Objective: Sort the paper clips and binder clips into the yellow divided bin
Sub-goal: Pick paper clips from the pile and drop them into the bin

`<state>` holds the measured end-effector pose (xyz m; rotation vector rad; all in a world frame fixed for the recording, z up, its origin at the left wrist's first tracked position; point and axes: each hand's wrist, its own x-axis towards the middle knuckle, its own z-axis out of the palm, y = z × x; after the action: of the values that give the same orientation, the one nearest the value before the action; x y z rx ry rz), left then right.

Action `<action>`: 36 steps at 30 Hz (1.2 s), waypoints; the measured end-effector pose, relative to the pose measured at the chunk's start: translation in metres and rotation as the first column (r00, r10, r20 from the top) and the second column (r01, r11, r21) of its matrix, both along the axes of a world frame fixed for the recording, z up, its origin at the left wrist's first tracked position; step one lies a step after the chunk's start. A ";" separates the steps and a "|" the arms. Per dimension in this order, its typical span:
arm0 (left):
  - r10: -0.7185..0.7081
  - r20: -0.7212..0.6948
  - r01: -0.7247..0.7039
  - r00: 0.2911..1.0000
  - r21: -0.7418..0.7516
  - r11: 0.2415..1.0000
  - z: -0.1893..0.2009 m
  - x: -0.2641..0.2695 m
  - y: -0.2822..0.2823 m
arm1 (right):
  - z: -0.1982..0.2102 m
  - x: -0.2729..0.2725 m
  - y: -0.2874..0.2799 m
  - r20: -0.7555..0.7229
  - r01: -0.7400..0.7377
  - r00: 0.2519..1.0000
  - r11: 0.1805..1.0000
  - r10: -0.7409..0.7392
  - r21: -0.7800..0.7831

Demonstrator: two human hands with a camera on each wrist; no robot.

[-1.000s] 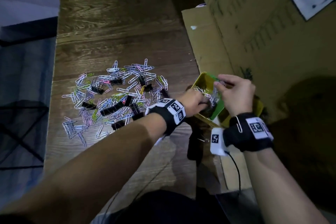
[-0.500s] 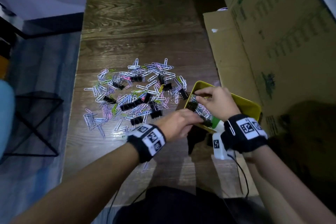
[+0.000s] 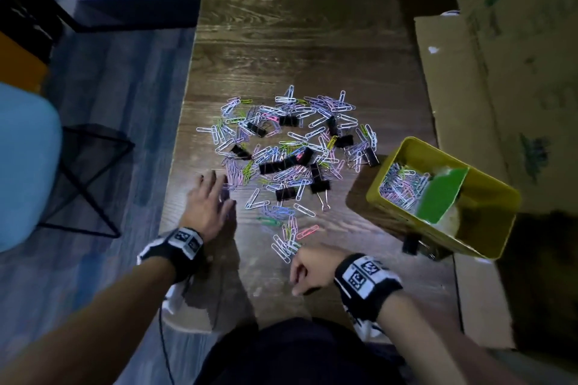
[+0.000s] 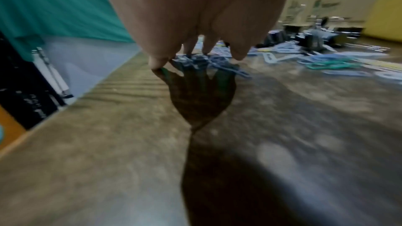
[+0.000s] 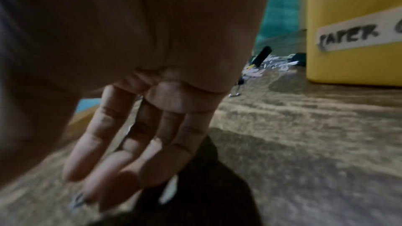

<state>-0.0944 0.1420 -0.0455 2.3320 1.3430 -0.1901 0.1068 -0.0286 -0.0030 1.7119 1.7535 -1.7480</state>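
Observation:
A mixed pile of coloured paper clips point(image 3: 291, 147) and black binder clips point(image 3: 276, 166) lies mid-table. The yellow bin point(image 3: 488, 244) stands at the right, tilted in view, with a green divider point(image 3: 444, 197) and paper clips point(image 3: 403, 187) in its left compartment. Its label point(image 5: 356, 33) reads "PAPER". My left hand point(image 3: 219, 187) is spread at the pile's left edge, fingertips point(image 4: 208, 51) pressing down on a few clips point(image 4: 202, 61). My right hand point(image 3: 300, 275) hovers low at the pile's near edge, fingers point(image 5: 104, 152) straight and relaxed, holding nothing.
Cardboard boxes point(image 3: 469, 103) wall off the table's right side behind the bin. One black binder clip point(image 3: 409, 244) lies against the bin's near wall. The table's left edge point(image 3: 178, 172) drops to a floor with a black wire frame point(image 3: 87, 181) and a blue seat point(image 3: 25, 166).
Both hands have left the bin. The left hand has swung to the pile's left edge and landed on clips; the right has pulled back to the pile's near edge, empty.

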 end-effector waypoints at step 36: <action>-0.019 0.252 0.103 0.967 -0.324 0.940 0.027 0.051 -0.047 | -0.038 0.001 -0.009 -0.021 0.613 0.735 0.649 -0.678 0.451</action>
<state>-0.0436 0.0951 -0.0187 2.0345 1.0277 -0.1312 0.1079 -0.0372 -0.0415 2.8809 1.6507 -1.3977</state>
